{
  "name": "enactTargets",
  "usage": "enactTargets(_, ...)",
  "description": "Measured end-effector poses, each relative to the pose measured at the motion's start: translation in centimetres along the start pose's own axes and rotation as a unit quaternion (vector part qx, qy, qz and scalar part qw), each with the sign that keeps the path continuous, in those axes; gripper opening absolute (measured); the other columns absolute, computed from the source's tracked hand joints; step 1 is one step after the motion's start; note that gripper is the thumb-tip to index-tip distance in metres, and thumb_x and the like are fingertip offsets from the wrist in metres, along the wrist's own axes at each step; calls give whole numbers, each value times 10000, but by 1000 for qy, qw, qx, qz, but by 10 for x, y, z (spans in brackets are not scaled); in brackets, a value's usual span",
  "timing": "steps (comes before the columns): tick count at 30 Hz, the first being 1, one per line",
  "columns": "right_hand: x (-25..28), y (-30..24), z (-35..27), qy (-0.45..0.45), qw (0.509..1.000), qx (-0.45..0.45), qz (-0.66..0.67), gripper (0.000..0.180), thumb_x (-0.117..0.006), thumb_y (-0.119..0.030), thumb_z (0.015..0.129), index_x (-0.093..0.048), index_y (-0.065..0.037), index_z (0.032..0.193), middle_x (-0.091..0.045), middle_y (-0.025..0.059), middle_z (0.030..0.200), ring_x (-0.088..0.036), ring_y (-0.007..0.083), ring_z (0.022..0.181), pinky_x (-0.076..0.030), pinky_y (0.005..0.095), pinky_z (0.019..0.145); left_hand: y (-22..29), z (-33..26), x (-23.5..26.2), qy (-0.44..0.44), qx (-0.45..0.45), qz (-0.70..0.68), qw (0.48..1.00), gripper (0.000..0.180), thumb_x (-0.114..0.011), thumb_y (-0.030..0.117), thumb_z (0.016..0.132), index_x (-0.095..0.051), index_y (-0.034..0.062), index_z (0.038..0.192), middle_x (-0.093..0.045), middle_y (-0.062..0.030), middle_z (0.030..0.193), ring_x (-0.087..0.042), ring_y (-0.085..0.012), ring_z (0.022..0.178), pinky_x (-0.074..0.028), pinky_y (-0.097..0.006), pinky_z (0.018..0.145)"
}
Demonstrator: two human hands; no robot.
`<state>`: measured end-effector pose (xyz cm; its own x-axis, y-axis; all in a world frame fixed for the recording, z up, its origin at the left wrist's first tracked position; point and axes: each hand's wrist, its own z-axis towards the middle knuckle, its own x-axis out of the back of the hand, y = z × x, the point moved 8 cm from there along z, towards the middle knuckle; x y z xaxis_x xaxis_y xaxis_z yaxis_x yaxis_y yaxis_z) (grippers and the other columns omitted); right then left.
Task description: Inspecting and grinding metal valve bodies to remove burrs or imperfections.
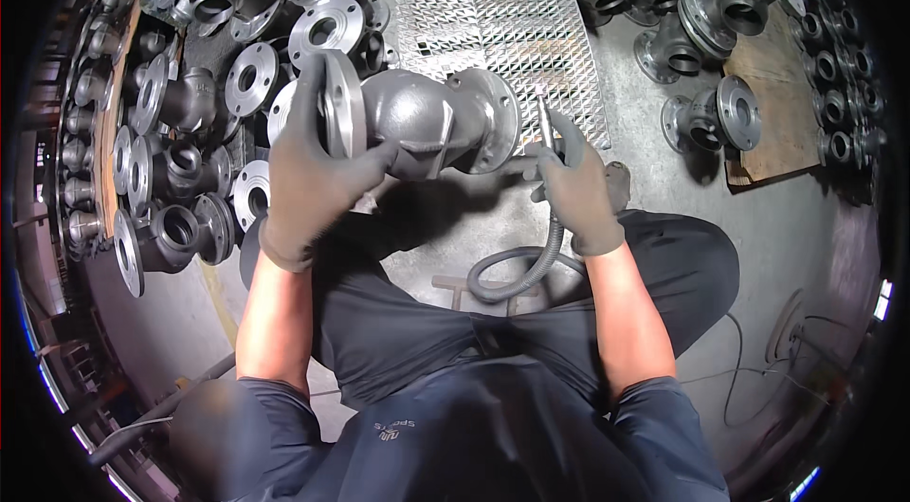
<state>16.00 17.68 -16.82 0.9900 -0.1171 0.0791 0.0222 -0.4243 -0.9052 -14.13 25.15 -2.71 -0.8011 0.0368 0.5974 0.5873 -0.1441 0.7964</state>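
In front of me is a dark grey cast valve body [409, 113] with a round bulging middle and a bolt-hole flange at each end. My left hand [324, 156], in a grey work glove, is closed on its left flange, with the thumb reaching toward the round middle. My right hand [580, 184], gloved too, closes around a slim pencil-shaped air tool [545, 123] with a thin metal tip pointing away from me. That tip is just right of the right flange, apart from it. A dark corrugated hose [548, 260] runs down from the tool and loops between my legs.
More flanged valve bodies [175, 232] are stacked at the left, and others [706, 118] stand at the right near a wooden board [773, 94]. A metal tread plate [493, 4] lies ahead. Below the hose is a metal stand [455, 284]. A thin cable [735, 360] crosses the floor at right.
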Motion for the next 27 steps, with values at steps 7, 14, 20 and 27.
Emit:
enactTargets(7,5,8,-8,-9,1000,4,0,581,-626,-41,1106,-517,-28,1677,-768,124,1101,-755,143,826,-586,307,617,0,6,2,33,42,42,998,983,-943,283,870,-507,-60,1682,-730,-232,1459,-700,-254,1312,-534,-385,1150)
enactTargets(14,-17,11,-7,-55,989,45,-132,544,-613,-13,1079,-552,21,1619,-793,290,1214,-834,345,862,-639,445,863,-3,-7,-2,43,90,-26,995,1057,-944,259,888,-404,-121,1713,-727,-226,1419,-726,-199,1201,-596,-328,1037)
enactTargets(20,-46,13,2,-34,963,170,-204,546,-596,-8,1067,-548,55,1608,-771,338,1275,-774,494,1159,-629,514,969,2,-26,-9,37,85,-75,993,1124,-978,235,893,-327,-148,1726,-616,-255,1591,-634,-252,1422,-526,-380,1191)
enactTargets(27,-51,0,15,-41,960,129,-246,551,-564,17,1070,-538,60,1619,-776,334,1271,-787,465,1167,-636,517,979,-2,-32,-6,45,42,-34,998,1128,-966,208,907,-293,-160,1734,-537,-282,1686,-597,-261,1482,-496,-384,1226)
